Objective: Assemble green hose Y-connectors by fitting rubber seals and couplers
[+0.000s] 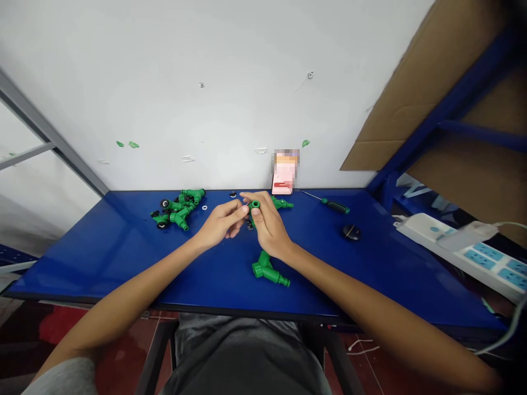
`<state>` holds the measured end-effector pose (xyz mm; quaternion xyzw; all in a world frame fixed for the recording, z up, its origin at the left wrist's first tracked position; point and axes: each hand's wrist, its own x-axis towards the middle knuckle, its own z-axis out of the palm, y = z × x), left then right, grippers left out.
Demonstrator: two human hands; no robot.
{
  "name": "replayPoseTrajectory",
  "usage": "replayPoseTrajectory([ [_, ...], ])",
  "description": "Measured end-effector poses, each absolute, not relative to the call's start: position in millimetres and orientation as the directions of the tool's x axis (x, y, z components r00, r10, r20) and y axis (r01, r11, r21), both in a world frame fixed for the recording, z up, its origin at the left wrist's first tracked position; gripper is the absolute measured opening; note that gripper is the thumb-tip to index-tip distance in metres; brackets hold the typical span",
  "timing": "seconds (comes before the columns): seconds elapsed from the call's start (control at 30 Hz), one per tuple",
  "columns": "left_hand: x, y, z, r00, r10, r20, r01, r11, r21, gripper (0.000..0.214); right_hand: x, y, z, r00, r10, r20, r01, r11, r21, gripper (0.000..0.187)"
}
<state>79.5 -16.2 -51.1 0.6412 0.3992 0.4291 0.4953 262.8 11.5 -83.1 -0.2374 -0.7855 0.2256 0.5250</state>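
RH (pixel 269 225) | grn fitting (pixel 252 207) held at thumb tip | LH (pixel 221 222) just beside

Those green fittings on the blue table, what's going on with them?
Someone grips one green fitting in the right hand, while the left hand's fingers are up close beside it; whether they pinch anything is hard to see. Another fitting lies nearer the person, a cluster of fittings sits to the left, and a screwdriver lies to the right.
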Motion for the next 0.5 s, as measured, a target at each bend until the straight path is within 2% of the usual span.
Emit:
replayPoseTrajectory([
  [0.13, 79, -18, -39, 0.395, 0.918, 0.025, -0.102, 0.016, 0.995, 0.056, 268, 14, -77, -0.395, 0.536, 0.746, 0.133, 0.837, -0.531, 0.047],
  [0.3, 81, -21, -39, 0.411, 0.911, -0.04, -0.215, 0.139, 0.967, 0.055, 270, 19, -80, -0.443, 0.491, 0.75, 0.102, 0.859, -0.502, 0.047],
  [0.4, 82, -19, -47, 0.391, 0.92, -0.023, -0.213, 0.115, 0.97, 0.054, 269, 22, -82, -0.455, 0.453, 0.767, 0.051, 0.873, -0.485, 0.045],
  [0.5, 82, -15, -55, 0.301, 0.951, 0.074, -0.125, -0.037, 0.991, 0.056, 268, 23, -84, -0.457, 0.488, 0.744, 0.057, 0.85, -0.523, 0.046],
])
